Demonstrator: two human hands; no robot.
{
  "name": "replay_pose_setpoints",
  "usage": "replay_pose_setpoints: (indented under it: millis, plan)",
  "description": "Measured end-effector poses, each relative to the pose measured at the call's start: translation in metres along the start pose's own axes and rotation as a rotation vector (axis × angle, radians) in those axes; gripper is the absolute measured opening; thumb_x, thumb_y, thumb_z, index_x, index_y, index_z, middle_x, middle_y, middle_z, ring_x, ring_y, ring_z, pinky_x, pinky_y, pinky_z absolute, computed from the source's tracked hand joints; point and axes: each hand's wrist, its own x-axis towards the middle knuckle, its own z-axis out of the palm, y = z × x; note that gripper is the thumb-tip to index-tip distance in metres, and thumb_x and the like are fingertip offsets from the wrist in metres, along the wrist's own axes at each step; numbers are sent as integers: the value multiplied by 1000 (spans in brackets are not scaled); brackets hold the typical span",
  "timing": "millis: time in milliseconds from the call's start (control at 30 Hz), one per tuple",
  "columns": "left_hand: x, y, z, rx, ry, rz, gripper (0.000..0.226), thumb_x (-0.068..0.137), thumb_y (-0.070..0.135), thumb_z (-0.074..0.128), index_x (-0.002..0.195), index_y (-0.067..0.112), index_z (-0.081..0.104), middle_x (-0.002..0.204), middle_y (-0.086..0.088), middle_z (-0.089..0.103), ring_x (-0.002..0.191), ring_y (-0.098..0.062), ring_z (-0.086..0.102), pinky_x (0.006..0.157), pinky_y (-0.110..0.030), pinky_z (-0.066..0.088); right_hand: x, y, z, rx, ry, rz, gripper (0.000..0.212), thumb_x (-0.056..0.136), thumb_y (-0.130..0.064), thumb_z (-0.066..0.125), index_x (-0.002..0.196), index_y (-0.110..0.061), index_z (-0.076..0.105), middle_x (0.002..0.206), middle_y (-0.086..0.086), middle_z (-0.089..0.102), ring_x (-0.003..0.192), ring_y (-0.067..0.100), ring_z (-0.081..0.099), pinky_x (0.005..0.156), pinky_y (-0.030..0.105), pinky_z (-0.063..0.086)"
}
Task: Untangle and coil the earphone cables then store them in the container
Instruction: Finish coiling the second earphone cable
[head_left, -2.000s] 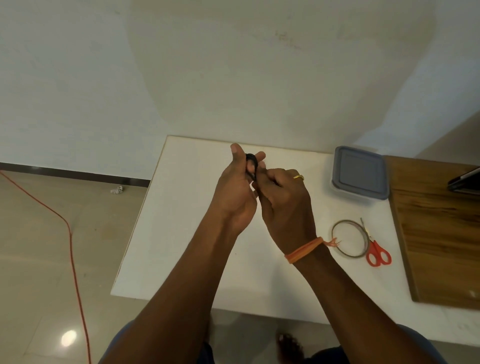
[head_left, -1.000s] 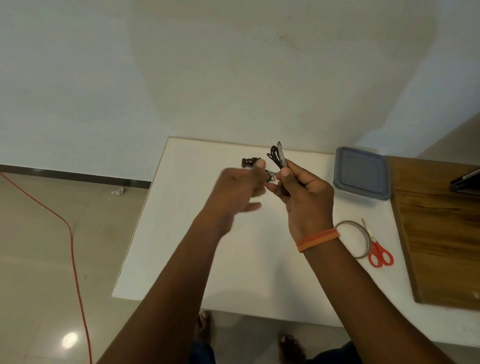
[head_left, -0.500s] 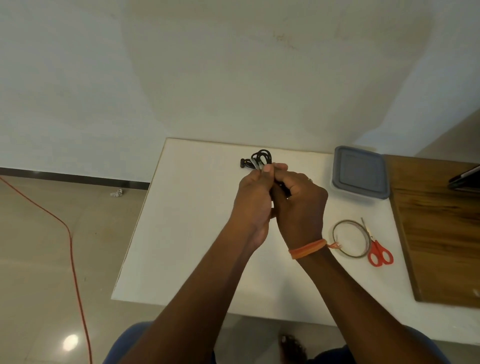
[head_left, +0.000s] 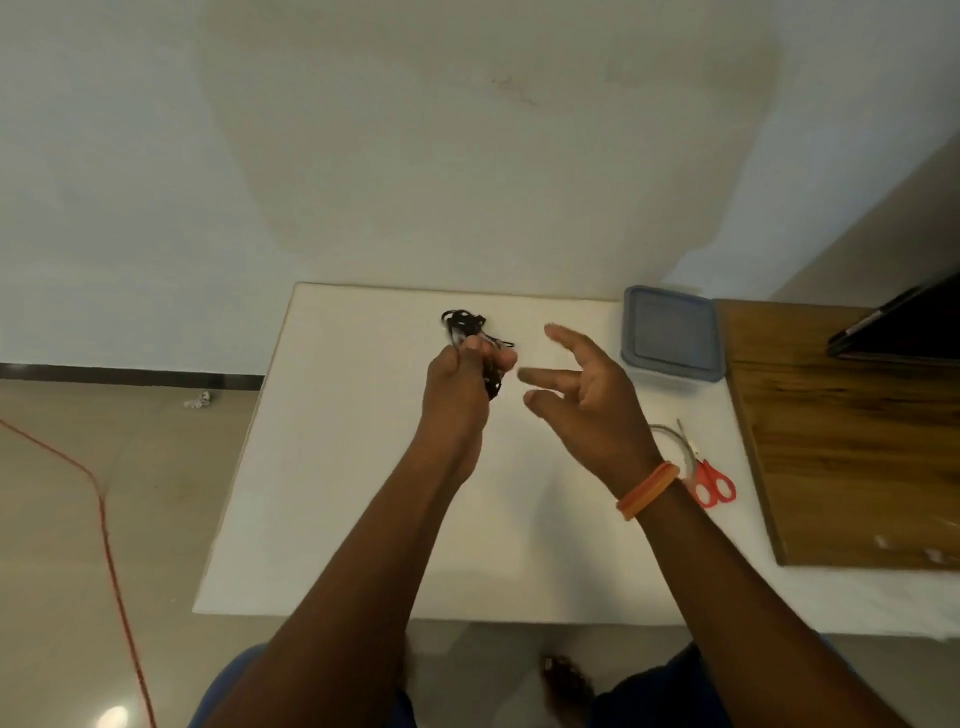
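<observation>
My left hand (head_left: 460, 384) is raised above the white table (head_left: 332, 467) and grips a bunched black earphone cable (head_left: 464, 325); loops stick out above the fingers and a short end hangs below the thumb. My right hand (head_left: 584, 384) hovers just to the right with fingers spread and nothing in it, a small gap away from the cable. A clear container with a grey-blue lid (head_left: 670, 338) stands closed at the table's far right, beyond my right hand.
Red-handled scissors (head_left: 711, 480) and a thin ring of tape (head_left: 675, 441) lie right of my right wrist. A wooden board (head_left: 852, 447) covers the table's right end with a dark device (head_left: 904, 322) on it. An orange cord (head_left: 104, 519) runs across the floor at left.
My hands were clasped together around the cable half a second ago. My right hand has let go and moved right with fingers spread; my left hand keeps the bundle.
</observation>
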Motion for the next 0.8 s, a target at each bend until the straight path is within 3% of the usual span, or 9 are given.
replay_pose_setpoints:
  millis: [67, 133, 267, 400, 500, 600, 700, 800]
  plan:
    - [-2, -4, 7, -195, -27, -104, 33, 104, 12, 36, 76, 12, 52, 63, -3, 58, 75, -23, 61, 92, -36, 50, -1, 18, -25, -113, 31, 51, 38, 83, -9, 68, 119, -19, 64, 98, -3, 75, 93, 5, 68, 92, 30, 53]
    - [-8, -8, 17, -256, -79, -205, 29, 100, 7, 37, 73, 10, 48, 58, -4, 44, 64, -21, 44, 85, -37, 52, -3, 42, -56, -281, 40, 103, 24, 83, -8, 67, 107, -12, 71, 101, 5, 74, 94, 17, 68, 93, 32, 52]
    - [-17, -20, 33, -127, -165, -267, 34, 99, 15, 35, 66, 15, 40, 52, 0, 34, 56, -19, 35, 75, -38, 52, -10, 91, -116, -500, 86, 229, 19, 83, 0, 64, 98, -6, 75, 102, 12, 73, 97, 27, 66, 87, 27, 47]
    - [-25, -36, 49, 104, -200, -272, 31, 94, 13, 36, 64, 14, 39, 47, 3, 34, 53, -18, 33, 70, -39, 51, -21, 125, -145, -534, 96, 395, 25, 78, 9, 70, 95, -9, 74, 97, 11, 71, 93, 27, 66, 84, 34, 53]
    - [-33, -57, 61, 451, -262, -123, 29, 89, 23, 59, 68, 15, 41, 54, 3, 42, 52, -13, 43, 71, -42, 53, -26, 133, -143, -490, 54, 401, 27, 71, 7, 78, 91, -10, 72, 91, 6, 66, 88, 22, 62, 73, 30, 53]
    - [-40, -85, 71, 749, -326, 93, 39, 81, 27, 75, 69, 20, 38, 62, 8, 47, 57, -10, 46, 58, -23, 37, -25, 138, -133, -486, -11, 354, 23, 63, 0, 84, 78, -10, 70, 80, -1, 61, 78, 16, 58, 58, 19, 44]
    - [-42, -110, 81, 993, -381, 396, 30, 79, 32, 77, 74, 25, 49, 73, 17, 54, 75, -11, 54, 66, -28, 40, -22, 147, -125, -532, -48, 358, 25, 63, -5, 82, 75, -18, 64, 91, 3, 58, 81, 19, 58, 65, 26, 49]
    - [-41, -128, 85, 1094, -471, 490, 40, 74, 36, 82, 100, 16, 60, 99, 10, 64, 95, -13, 50, 80, -32, 43, -20, 150, -124, -549, -79, 373, 28, 66, -7, 82, 77, -21, 61, 95, 7, 61, 83, 23, 62, 74, 34, 54]
